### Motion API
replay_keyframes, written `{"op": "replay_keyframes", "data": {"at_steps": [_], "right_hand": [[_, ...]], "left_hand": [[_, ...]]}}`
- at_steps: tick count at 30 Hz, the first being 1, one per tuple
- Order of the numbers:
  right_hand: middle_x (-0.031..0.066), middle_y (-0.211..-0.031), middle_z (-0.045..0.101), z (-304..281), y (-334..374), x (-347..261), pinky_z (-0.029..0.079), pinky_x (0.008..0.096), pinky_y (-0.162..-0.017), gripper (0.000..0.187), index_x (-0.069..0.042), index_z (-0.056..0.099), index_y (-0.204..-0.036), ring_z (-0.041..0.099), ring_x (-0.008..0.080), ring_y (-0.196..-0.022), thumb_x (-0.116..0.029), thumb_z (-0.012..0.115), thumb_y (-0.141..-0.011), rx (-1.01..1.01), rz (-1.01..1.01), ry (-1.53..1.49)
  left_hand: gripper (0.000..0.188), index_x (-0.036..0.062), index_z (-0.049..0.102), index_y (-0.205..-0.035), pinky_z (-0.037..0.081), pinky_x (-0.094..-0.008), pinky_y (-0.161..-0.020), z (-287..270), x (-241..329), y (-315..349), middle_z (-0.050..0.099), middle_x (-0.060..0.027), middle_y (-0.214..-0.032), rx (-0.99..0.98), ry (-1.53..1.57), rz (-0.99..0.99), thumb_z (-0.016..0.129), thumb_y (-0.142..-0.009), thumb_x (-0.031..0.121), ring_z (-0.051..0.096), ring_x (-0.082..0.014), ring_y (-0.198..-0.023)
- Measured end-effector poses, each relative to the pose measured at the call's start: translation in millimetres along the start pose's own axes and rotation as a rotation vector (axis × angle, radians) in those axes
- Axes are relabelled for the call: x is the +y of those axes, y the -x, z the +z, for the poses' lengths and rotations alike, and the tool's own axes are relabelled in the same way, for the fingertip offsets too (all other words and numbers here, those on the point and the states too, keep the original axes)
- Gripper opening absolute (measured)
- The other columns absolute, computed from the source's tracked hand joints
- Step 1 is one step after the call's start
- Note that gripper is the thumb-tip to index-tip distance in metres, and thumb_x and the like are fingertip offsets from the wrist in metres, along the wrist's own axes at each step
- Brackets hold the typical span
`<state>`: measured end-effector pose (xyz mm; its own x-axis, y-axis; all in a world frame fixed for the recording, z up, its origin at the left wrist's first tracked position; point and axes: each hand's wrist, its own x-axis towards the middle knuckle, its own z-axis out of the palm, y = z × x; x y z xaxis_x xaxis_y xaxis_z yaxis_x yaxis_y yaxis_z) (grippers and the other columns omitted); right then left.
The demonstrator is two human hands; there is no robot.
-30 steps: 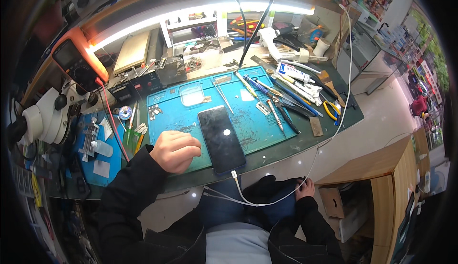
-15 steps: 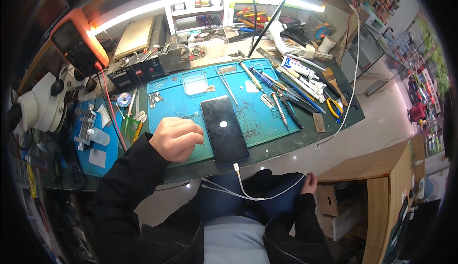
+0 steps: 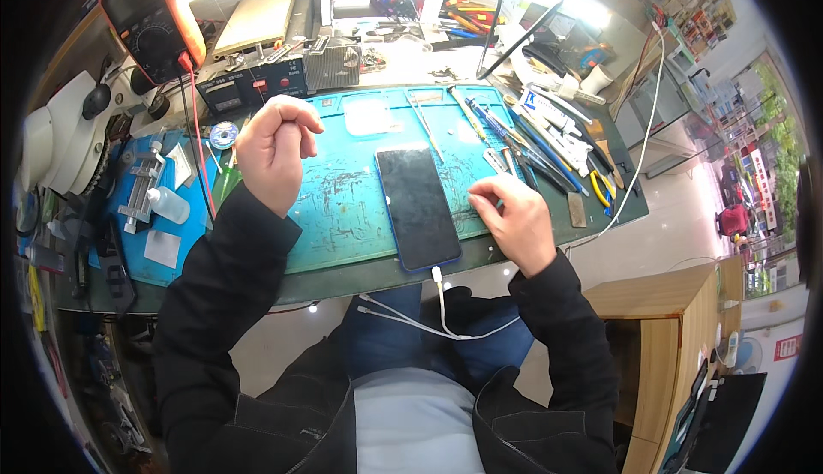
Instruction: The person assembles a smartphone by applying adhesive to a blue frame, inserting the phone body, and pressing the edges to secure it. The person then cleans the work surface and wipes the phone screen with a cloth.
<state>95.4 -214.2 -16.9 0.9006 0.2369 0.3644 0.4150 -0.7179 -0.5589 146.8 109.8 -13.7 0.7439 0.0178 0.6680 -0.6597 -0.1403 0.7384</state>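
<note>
Your left hand [image 3: 273, 150] hovers loosely curled, empty; your right hand [image 3: 513, 217], half-closed, rests beside the phone [image 3: 417, 204] on the teal mat [image 3: 343, 200].

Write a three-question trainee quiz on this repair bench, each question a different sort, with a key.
1. True or false: the phone lies screen-up on the teal mat.
2. What is plugged into the phone's near end? A) white cable B) red probe lead C) nothing
3. Fill in: the left hand is raised over the mat, loosely ____.

Key: 1 true; 2 A, the white cable; 3 curled. The right hand rests right of the phone.
</note>
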Motion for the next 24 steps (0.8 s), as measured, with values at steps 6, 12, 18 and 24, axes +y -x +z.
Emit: {"op": "replay_keyframes", "data": {"at_steps": [6,12,18,24], "right_hand": [[0.006,-0.085,0.071,13,-21,-14,0.054,0.0369,-0.069,0.009,-0.011,0.072,-0.093,0.07,0.0247,-0.077,-0.019,0.073,-0.091,-0.122,0.048,0.195],[0.007,-0.082,0.069,14,-32,-10,0.054,0.0399,-0.07,0.012,-0.009,0.069,-0.087,0.069,0.0273,-0.077,-0.021,0.073,-0.089,-0.153,-0.135,0.27],[0.0091,-0.077,0.068,-8,-12,-7,0.054,0.036,-0.067,0.012,-0.006,0.067,-0.083,0.068,0.0257,-0.07,-0.016,0.072,-0.087,-0.061,0.029,0.143],[0.0034,-0.072,0.063,-102,94,48,0.049,0.026,-0.063,0.007,-0.002,0.065,-0.087,0.06,0.01,-0.066,-0.002,0.071,-0.084,0.278,0.376,0.073]], "left_hand": [[0.025,-0.0012,0.061,-0.087,0.044,-0.0217,-0.057,-3,10,-5,0.065,-0.0059,-0.085,0.04,-0.023,0.094,0.039,-0.093,-0.012,0.056,-0.0077,-0.062],[0.026,-0.0006,0.061,-0.087,0.045,-0.0216,-0.058,-7,6,-6,0.065,-0.0066,-0.087,0.004,-0.096,0.062,0.039,-0.097,-0.01,0.056,-0.0076,-0.063],[0.023,-0.0002,0.063,-0.085,0.044,-0.024,-0.055,-3,4,-7,0.064,-0.0037,-0.077,-0.003,-0.1,-0.074,0.043,-0.089,-0.01,0.057,-0.0076,-0.059],[0.017,0.0028,0.066,-0.085,0.047,-0.0322,-0.058,2,2,4,0.063,-0.0097,-0.076,-0.205,-0.337,0.024,0.051,-0.084,-0.007,0.062,-0.022,-0.062]]}}
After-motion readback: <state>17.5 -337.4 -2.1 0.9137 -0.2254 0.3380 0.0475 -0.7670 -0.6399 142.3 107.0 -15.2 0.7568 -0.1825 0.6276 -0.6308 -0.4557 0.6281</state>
